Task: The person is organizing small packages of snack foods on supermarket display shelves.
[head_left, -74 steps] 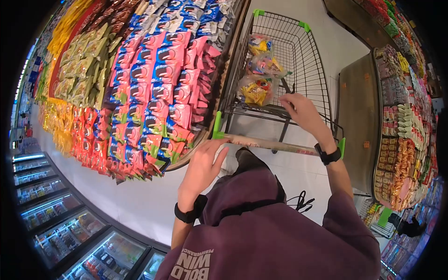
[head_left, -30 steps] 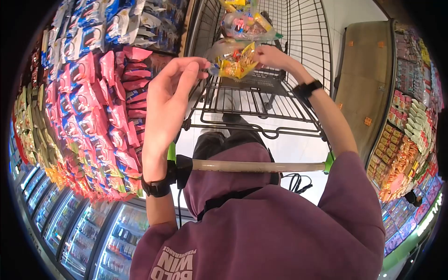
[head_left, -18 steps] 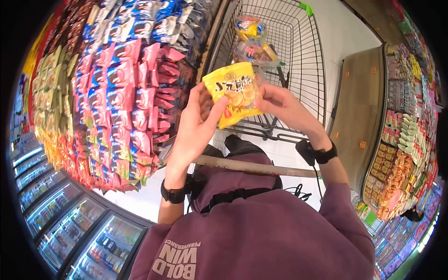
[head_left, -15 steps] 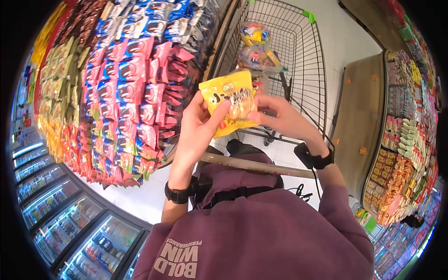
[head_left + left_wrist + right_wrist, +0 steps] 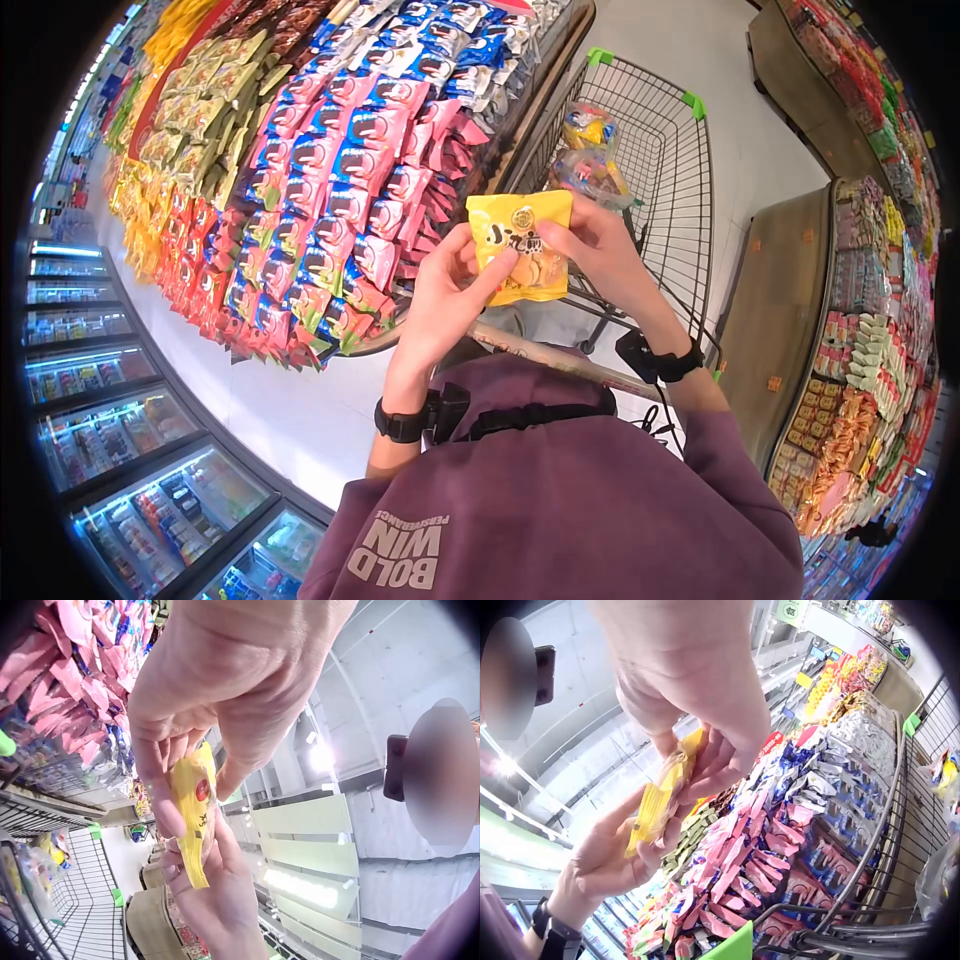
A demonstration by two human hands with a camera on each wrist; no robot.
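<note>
A yellow snack bag [image 5: 527, 238] with dark printed characters is held up in front of the chest, over the cart's handle end. My left hand [image 5: 440, 295] grips its left side, thumb across the printed front. On the other side my right hand [image 5: 607, 258] pinches the upper right edge, thumb in front. In the left wrist view the snack bag [image 5: 196, 810] shows edge-on between both hands, a red spot on its face. The right wrist view has the bag [image 5: 660, 802] under the right fingers. Beyond it, clear plastic bags of snacks [image 5: 590, 175] lie in the shopping cart [image 5: 675, 160].
Rows of pink, blue and white snack packs [image 5: 350, 150] fill a display on the left, close to the cart. Wooden-sided shelving [image 5: 765, 310] stands to the right. Glass-topped freezers [image 5: 150, 500] line the lower left. The cart's handle bar [image 5: 560, 360] crosses below the hands.
My right hand reached into the cart, then came back toward me. Both hands now hold the yellow bag, turned more upright than half a second ago. The head view has swung left.
</note>
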